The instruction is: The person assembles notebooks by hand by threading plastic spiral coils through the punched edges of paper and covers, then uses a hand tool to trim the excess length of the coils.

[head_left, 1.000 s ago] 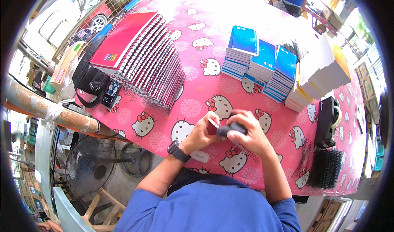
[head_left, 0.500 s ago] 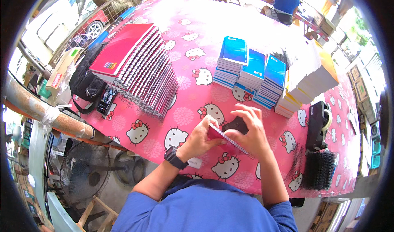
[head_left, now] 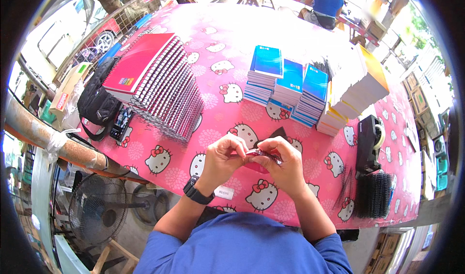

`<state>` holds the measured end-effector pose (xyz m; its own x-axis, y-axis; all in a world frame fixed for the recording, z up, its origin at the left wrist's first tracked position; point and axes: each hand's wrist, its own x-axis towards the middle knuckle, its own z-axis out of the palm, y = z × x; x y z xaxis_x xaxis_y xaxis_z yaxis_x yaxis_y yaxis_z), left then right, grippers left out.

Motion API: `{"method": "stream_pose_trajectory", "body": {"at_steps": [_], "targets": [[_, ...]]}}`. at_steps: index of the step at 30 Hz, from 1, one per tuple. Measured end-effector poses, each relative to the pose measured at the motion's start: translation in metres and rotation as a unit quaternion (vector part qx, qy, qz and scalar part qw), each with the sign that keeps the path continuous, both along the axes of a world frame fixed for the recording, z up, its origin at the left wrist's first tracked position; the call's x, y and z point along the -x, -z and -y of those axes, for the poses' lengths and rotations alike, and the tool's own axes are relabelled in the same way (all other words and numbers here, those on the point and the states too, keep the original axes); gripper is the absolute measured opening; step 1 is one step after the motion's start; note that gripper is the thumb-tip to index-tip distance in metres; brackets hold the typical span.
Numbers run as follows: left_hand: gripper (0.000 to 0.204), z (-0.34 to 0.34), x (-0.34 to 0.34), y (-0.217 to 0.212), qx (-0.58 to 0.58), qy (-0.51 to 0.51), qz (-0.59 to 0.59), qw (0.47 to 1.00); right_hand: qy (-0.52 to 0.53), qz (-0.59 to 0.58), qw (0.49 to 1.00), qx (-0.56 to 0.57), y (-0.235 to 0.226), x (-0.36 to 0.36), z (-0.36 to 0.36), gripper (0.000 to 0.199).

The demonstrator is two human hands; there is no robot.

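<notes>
My left hand (head_left: 222, 156) and my right hand (head_left: 283, 165) meet over the near edge of a pink cartoon-cat tablecloth (head_left: 223, 46). Together they pinch a small red notebook (head_left: 255, 158) with a black spiral comb along its edge; most of it is hidden by my fingers. A black watch (head_left: 196, 191) sits on my left wrist. A slanted stack of red spiral-bound notebooks (head_left: 160, 85) lies to the left. Three piles of blue notebooks (head_left: 288, 87) stand beyond my hands.
A tall heap of white and yellow pads (head_left: 356, 87) lies right of the blue piles. A black tape dispenser (head_left: 369, 143) and black binding combs (head_left: 373, 194) sit at right. A black bag (head_left: 97, 104) rests at the table's left edge, a fan (head_left: 99, 208) below. A person in blue (head_left: 325, 2) sits far back.
My hands have shifted slightly toward me and closed tighter around the red notebook. The view has tilted, so the stacks appear a little lower.
</notes>
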<state>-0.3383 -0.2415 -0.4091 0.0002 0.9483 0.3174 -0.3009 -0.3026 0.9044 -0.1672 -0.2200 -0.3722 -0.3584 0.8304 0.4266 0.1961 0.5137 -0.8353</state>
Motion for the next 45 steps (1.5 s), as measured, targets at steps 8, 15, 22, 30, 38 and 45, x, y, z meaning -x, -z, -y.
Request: {"method": "stream_pose_trajectory", "body": {"at_steps": [8,15,22,30,38,45], "targets": [[0.025,0.008,0.014,0.001,-0.021,-0.034,-0.002,0.999,-0.011,0.027,0.991,-0.128,-0.001,0.019,0.004,0.023],[0.026,0.027,0.031,-0.023,-0.064,-0.050,-0.143,0.986,-0.070,0.008,0.989,-0.131,-0.014,0.029,-0.002,0.030],[0.024,0.043,0.045,-0.043,-0.044,-0.068,-0.113,0.990,-0.172,0.041,0.963,-0.204,-0.037,0.045,-0.007,0.024],[0.023,0.045,0.059,-0.056,-0.049,-0.067,-0.096,0.992,-0.172,0.110,0.949,-0.241,-0.066,0.057,0.003,0.016],[0.057,0.052,0.064,-0.070,-0.105,-0.139,-0.014,0.985,-0.037,-0.274,0.947,-0.161,-0.140,0.112,-0.031,0.012],[0.035,-0.006,0.188,-0.190,-0.073,-0.459,-0.375,0.803,0.020,-0.099,0.975,-0.199,-0.145,0.200,-0.125,0.018]]}}
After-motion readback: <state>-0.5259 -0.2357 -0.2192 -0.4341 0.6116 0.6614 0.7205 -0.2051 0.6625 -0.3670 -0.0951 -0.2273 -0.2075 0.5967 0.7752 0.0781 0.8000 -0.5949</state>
